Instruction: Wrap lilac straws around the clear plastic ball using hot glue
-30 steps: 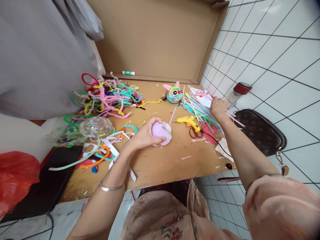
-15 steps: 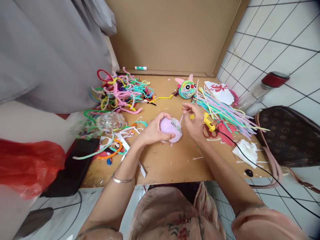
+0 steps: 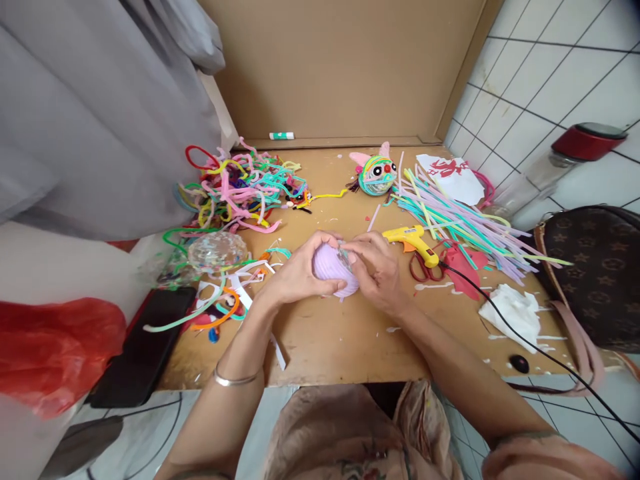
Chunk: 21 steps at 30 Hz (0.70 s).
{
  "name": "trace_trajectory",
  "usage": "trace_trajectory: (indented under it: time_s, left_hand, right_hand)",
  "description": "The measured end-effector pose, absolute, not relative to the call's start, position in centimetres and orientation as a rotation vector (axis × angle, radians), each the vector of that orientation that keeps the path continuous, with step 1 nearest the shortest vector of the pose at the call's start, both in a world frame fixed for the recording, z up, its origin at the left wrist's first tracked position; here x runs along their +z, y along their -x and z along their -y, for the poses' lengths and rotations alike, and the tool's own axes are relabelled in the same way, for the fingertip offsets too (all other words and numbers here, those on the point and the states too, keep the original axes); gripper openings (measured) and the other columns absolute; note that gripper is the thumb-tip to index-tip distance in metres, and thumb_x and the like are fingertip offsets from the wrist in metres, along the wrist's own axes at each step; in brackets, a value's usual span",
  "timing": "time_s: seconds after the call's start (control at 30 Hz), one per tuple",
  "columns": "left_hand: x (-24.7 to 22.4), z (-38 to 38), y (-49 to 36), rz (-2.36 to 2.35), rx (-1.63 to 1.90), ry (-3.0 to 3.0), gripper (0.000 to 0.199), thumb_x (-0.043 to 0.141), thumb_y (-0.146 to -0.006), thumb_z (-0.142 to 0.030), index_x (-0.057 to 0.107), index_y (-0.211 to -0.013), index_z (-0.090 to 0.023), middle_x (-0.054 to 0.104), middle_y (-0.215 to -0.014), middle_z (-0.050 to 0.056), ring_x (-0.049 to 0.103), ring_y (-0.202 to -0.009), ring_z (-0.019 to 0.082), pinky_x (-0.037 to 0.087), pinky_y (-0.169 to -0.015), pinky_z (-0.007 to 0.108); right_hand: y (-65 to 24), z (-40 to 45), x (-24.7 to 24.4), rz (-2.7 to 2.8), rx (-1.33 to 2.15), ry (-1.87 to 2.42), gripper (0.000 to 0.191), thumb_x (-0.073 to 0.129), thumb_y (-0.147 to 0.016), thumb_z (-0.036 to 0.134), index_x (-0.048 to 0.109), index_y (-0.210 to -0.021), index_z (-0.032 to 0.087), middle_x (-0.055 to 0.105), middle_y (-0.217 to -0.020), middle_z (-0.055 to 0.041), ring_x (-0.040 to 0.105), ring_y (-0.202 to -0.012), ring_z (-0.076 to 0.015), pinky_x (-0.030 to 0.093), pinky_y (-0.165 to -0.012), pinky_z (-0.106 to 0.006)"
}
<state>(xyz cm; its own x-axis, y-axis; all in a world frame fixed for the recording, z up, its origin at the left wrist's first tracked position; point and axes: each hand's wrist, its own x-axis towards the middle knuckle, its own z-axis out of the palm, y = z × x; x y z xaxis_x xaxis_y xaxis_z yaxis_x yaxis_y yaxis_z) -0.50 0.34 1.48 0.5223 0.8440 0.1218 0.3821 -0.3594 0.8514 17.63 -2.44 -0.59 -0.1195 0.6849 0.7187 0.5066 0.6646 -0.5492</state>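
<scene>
My left hand (image 3: 300, 270) curls around a clear plastic ball wrapped in lilac pipe cleaner (image 3: 330, 272), thumb on the near side and fingers over the far side. A patch of bare clear plastic shows at its upper right. My right hand (image 3: 376, 270) closes against that side, its thumb and fingertips bunched on the ball; anything small between them is hidden. Just beyond the right hand, a short lilac strip (image 3: 373, 218) lies on the table. To its right rests a yellow hot glue gun (image 3: 413, 241), partly over red-handled scissors (image 3: 425, 268).
A tangle of coloured pipe cleaners (image 3: 240, 183) and another clear ball (image 3: 217, 251) lie left. Behind stands a decorated ball with ears (image 3: 377, 175). Straight pipe cleaners (image 3: 465, 220) spread rightward. The glue gun's black cord (image 3: 493, 313) crosses the right side near a white tissue (image 3: 513, 317).
My right hand has moved left and down, from beside the ball onto its clear upper right side. The left hand keeps its hold. The whole view has shifted slightly.
</scene>
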Motion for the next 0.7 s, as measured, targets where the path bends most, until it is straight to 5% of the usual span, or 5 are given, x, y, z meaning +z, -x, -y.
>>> trace_trajectory:
  time_s: [0.23, 0.4, 0.53, 0.7]
  left_hand:
    - [1.4, -0.4, 0.4, -0.992, 0.752, -1.99, 0.055, 0.077, -0.061, -0.035, 0.045, -0.104, -0.021, 0.053, -0.127, 0.008, 0.052, -0.119, 0.027, 0.05, -0.092, 0.039]
    - [1.5, -0.3, 0.3, -1.04, 0.73, -1.965, 0.054, 0.077, -0.06, -0.034, 0.047, -0.103, -0.021, 0.054, -0.126, 0.007, 0.057, -0.111, 0.027, 0.054, -0.084, 0.036]
    - [1.6, -0.4, 0.7, -1.048, 0.725, -1.911, 0.056, 0.078, -0.061, -0.037, 0.05, -0.107, -0.022, 0.056, -0.125, 0.006, 0.06, -0.105, 0.025, 0.054, -0.082, 0.035]
    - [1.6, -0.5, 1.3, -1.017, 0.697, -1.892, 0.058, 0.079, -0.061, -0.036, 0.052, -0.11, -0.021, 0.056, -0.13, 0.007, 0.059, -0.108, 0.025, 0.051, -0.09, 0.036]
  right_hand:
    - [-20.6, 0.3, -1.0, 1.624, 0.081, 1.253, 0.024, 0.042, -0.091, 0.025, 0.066, -0.095, 0.023, 0.065, -0.09, -0.0063, 0.061, -0.09, -0.0217, 0.047, -0.083, -0.038]
    - [-23.7, -0.9, -0.5, 1.581, -0.155, 2.001, 0.029, 0.044, -0.087, 0.029, 0.064, -0.104, 0.017, 0.065, -0.107, -0.016, 0.058, -0.106, -0.0312, 0.044, -0.091, -0.044]
    - [-24.7, -0.6, -0.2, 1.594, -0.203, 2.461, 0.052, 0.052, -0.084, 0.048, 0.06, -0.112, 0.005, 0.062, -0.11, -0.028, 0.059, -0.103, -0.0397, 0.045, -0.085, -0.049]
    - [-24.9, -0.8, -0.9, 1.629, -0.104, 2.601, 0.061, 0.059, -0.08, 0.053, 0.06, -0.114, 0.003, 0.065, -0.108, -0.0275, 0.062, -0.102, -0.0388, 0.049, -0.079, -0.047]
